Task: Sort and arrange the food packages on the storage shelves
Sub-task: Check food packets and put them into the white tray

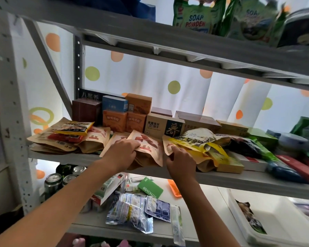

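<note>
Hands (pixel 122 150) (pixel 179 160) on kraft pouches (pixel 148 145) — middle shelf (pixel 75 157)

both arms outstretched, fingers curled

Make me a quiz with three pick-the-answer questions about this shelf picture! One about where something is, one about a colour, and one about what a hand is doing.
1. Where do the soap powder bags stand?
A. top shelf
B. middle shelf
C. floor

2. What colour is the Vitmover card on the lower shelf?
A. blue
B. green
C. pink

3. What is the left hand doing?
A. hanging idle
B. holding a can
C. gripping a brown pouch

Answers:
1 A, they stand above the shelf with the food boxes.
2 B, it is bright green with white letters.
3 C, its fingers curl over the pouch's edge.
</note>
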`<state>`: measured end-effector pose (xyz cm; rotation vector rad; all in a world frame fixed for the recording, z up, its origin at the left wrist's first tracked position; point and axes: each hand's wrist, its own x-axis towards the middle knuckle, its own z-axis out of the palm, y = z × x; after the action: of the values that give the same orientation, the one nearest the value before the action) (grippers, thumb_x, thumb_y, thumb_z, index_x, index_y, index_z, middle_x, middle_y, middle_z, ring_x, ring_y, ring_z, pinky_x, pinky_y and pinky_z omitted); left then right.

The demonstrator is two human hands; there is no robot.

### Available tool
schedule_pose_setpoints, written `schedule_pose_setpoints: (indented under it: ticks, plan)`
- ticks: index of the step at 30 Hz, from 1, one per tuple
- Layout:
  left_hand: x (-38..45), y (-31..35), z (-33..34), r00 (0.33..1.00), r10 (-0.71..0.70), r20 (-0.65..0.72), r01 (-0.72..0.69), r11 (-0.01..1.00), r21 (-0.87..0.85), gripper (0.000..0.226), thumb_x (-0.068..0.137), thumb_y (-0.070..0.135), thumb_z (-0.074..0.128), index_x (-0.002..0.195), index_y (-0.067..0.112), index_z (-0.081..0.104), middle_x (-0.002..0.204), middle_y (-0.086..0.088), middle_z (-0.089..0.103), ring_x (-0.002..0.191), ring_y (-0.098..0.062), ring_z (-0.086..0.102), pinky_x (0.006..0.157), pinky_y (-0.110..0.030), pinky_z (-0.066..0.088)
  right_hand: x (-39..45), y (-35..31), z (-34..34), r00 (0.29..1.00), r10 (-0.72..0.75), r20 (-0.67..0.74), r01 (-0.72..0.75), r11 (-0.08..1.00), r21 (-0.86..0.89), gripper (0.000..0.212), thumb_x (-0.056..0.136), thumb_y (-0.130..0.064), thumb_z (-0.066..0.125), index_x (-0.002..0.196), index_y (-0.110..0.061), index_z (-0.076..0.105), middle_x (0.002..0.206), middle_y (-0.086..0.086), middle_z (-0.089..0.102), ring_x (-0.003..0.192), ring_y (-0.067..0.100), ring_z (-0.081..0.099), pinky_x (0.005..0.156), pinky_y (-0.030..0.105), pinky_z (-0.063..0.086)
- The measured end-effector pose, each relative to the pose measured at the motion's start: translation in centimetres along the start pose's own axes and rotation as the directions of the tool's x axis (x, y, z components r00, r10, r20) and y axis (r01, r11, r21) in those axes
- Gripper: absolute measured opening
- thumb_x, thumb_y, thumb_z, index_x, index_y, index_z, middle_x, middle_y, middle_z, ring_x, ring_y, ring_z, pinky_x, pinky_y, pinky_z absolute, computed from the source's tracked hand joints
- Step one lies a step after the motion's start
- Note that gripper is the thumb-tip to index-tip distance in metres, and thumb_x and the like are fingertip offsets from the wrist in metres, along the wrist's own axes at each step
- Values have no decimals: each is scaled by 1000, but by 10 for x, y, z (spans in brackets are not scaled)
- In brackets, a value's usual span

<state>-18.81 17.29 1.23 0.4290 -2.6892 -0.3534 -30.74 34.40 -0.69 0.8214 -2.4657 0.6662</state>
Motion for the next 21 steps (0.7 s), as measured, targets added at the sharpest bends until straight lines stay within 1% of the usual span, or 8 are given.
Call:
schedule_pose_setpoints:
  ticks: [2,5,9,14,16,18,19,21]
  plan:
    - [0,-1,1,1000,7,4,-7,1000,1,45,96,13,45,139,20,54,145,-1,53,133,-22,44,113,-39,33,1,-3,-4,999,6,-41,-4,999,46,33,93,-37,64,122,-20,67,113,2,73,97,24,69,76,35,56]
    - [0,0,2,999,20,31,-21,1000,13,40,96,18,46,135,20,56,139,-2,56,129,-22,46,111,-40,35,0,-8,-9,998,13,-69,-6,994,110,35,94,-34,65,125,-18,67,115,3,74,99,25,70,77,32,54]
    - [-3,4,2,997,22,75,-26,999,46,36,100,30,42,131,22,57,135,0,58,125,-22,48,105,-41,39,0,-15,-18,989,53,-140,-23,978,207,34,95,-42,65,117,-16,69,102,5,76,90,27,71,67,29,46]
    - [-5,8,1,995,20,99,-29,995,92,35,102,37,36,129,27,55,135,1,56,123,-23,47,104,-45,38,1,-24,-32,968,172,-184,-87,914,395,35,91,-33,72,120,-13,68,105,6,76,90,25,71,73,36,58]
    - [-5,9,1,993,21,112,-32,995,96,36,102,38,35,128,27,56,136,2,56,123,-23,48,103,-47,38,-1,-28,-40,953,208,-220,-85,881,466,35,90,-29,75,118,-10,68,104,4,75,87,20,69,70,30,57]
    - [-6,9,2,993,22,115,-33,994,101,37,101,38,35,129,26,56,138,2,54,125,-23,47,104,-48,38,-4,-32,-51,938,251,-238,-88,839,537,33,89,-24,75,118,-9,68,101,-1,71,85,13,63,65,17,47]
    - [-7,10,2,993,18,115,-29,994,101,37,101,37,35,129,25,56,139,1,53,126,-22,46,104,-48,37,-6,-34,-56,928,282,-244,-95,811,577,33,89,-22,75,119,-9,68,100,-3,69,86,12,61,64,14,44]
    - [-9,12,3,994,10,106,-22,993,112,38,102,35,34,131,23,55,142,1,51,130,-23,43,105,-47,36,-7,-36,-64,902,355,-245,-107,734,671,32,89,-19,74,119,-10,68,101,-2,68,90,13,63,65,12,45]
